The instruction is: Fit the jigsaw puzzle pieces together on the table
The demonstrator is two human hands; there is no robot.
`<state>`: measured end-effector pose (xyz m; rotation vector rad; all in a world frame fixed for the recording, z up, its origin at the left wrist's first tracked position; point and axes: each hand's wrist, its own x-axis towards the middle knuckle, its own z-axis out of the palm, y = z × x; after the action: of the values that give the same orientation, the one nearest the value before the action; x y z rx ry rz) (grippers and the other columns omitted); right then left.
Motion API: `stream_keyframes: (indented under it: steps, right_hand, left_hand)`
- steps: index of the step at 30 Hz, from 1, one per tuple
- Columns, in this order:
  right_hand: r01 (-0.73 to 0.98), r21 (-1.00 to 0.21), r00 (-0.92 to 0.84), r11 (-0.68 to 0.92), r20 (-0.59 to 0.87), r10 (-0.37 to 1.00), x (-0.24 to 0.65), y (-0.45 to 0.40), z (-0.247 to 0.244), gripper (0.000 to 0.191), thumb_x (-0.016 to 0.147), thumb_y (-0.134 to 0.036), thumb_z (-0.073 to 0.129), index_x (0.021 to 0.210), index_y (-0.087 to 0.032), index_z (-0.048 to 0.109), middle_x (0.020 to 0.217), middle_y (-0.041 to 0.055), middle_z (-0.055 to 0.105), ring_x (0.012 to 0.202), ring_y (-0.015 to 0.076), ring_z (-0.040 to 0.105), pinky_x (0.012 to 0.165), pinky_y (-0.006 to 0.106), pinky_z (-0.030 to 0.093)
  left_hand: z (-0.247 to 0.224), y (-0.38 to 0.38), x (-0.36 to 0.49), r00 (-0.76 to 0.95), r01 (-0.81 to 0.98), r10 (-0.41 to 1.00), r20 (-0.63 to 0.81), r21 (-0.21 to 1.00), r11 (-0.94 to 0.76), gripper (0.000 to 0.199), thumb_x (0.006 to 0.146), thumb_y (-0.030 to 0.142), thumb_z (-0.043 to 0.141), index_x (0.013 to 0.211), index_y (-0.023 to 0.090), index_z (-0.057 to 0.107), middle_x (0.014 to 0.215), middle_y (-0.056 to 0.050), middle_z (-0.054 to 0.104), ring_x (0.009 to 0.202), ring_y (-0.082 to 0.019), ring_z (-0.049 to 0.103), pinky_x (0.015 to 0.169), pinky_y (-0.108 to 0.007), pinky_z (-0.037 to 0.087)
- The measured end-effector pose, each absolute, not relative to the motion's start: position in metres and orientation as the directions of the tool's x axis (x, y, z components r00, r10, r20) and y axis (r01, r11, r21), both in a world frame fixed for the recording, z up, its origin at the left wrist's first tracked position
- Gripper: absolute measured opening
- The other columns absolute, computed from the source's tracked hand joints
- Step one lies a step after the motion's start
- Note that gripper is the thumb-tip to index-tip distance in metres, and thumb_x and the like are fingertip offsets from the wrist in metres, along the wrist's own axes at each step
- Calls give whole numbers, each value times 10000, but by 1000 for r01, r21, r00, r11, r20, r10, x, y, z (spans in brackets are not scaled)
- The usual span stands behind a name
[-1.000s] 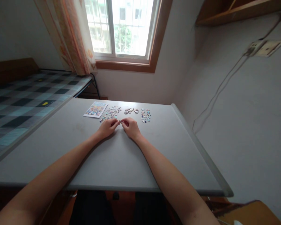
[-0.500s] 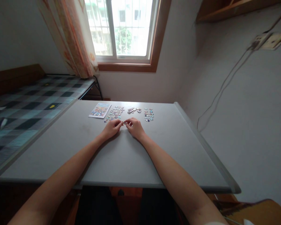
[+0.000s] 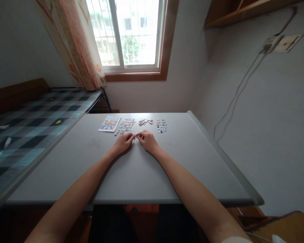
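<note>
Fingertips of my left hand (image 3: 123, 142) and my right hand (image 3: 147, 140) meet over the middle of the grey table, pinching a small jigsaw puzzle piece (image 3: 135, 136) between them. Whether it is one piece or two joined ones is too small to tell. Just beyond my left hand lie several loose puzzle pieces in rough rows (image 3: 126, 125). A jumbled heap of puzzle pieces (image 3: 145, 122) sits straight ahead of my hands. Farther right is another group of puzzle pieces (image 3: 161, 126), laid out in short rows. A colourful picture sheet (image 3: 109, 124) rests left of the pieces.
The grey table (image 3: 136, 182) has a raised edge on its right, close to the wall. A bed with a checked cover (image 3: 40, 114) adjoins its left side. Behind stand a window (image 3: 131, 33) and a curtain (image 3: 76, 44). A cable (image 3: 233, 98) hangs on the right wall.
The camera view has shifted slightly, so the table and pieces appear a little lower. Both hands stay together at the same spot, fingertips still pinching.
</note>
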<state>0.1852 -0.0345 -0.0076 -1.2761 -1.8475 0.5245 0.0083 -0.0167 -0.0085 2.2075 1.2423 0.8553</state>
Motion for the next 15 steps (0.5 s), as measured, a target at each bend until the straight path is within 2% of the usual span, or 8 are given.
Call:
stream_keyframes:
  steps: [8,15]
  right_hand:
    - [652,-647,-166,395,387,907,185,-34,-11,177,873,-229,580,898,-166,743,808,41,625,716,111,555,748,238,442]
    - [669,-649,-148,362,361,921,185,-36,-8,172,862,-201,573,895,-163,738,824,46,635,743,116,563,762,239,439]
  left_hand:
    - [-13,-15,7,391,609,877,281,635,-475,293,883,376,467,765,163,629,651,-8,606,634,-139,543,614,-244,380]
    - [-14,-15,6,412,621,865,286,607,-496,254,846,340,502,846,159,682,656,-6,621,604,-129,527,592,-235,369]
